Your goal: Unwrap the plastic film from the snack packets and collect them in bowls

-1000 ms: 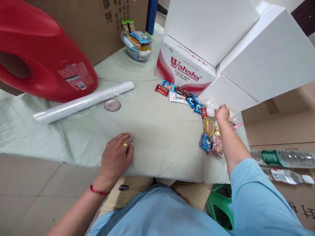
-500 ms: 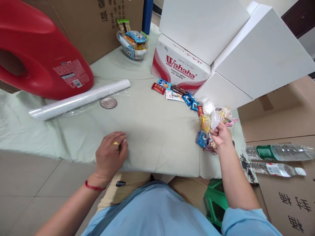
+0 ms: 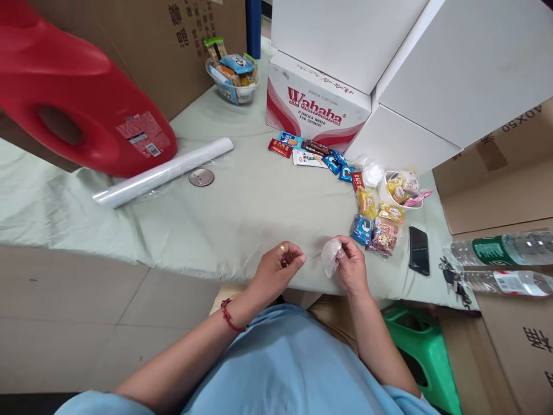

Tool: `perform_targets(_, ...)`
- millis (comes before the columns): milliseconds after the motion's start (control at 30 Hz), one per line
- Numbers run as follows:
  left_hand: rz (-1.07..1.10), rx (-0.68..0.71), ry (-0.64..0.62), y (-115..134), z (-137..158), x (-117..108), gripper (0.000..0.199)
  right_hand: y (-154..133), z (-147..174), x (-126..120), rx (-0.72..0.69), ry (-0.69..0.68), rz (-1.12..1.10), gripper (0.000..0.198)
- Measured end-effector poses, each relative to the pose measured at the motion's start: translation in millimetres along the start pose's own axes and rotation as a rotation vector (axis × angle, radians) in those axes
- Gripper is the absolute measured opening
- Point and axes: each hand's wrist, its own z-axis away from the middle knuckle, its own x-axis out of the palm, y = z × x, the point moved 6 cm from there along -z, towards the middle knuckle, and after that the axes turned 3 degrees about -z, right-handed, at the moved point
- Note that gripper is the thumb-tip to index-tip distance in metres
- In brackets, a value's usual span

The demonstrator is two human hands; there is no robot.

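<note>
— How are the person's hands placed?

— Both are drawn in close to the body at the near edge of the pale green cloth-covered tabletop (image 3: 242, 213). The right hand (image 3: 351, 269) has its fingers closed around a small crumpled clear plastic wrapper (image 3: 330, 255), held just above the cloth. The left hand (image 3: 276, 271), with a gold ring and a red cord at the wrist, is curled loosely, fingertips pinched together, holding nothing that shows, just beside the wrapper without touching it.

— What does the wrapper look like?

— Whitish, translucent, bunched into a rounded wad that sticks out to the left of the right hand's fingers. Its contents cannot be made out.

— What is nearby?

— A scatter of colourful snack packets (image 3: 375, 222) lies to the right, with a black phone (image 3: 419, 250) beyond them.
</note>
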Motion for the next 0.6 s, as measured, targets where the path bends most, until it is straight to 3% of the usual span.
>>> perform_targets(167,0.006,-0.041,-0.012,1,0,15,0.039,-16,4,1,-0.099,-0.027,0.214,0.022)
perform_targets(400,-0.066,-0.077,-0.073,-9,5,31,0.038,-11,16,15,-0.044,-0.044,0.235,0.02)
perform_targets(600,-0.165,0.01,-0.034,-6,7,33,0.012,-3,16,28,-0.015,-0.036,0.219,0.021)
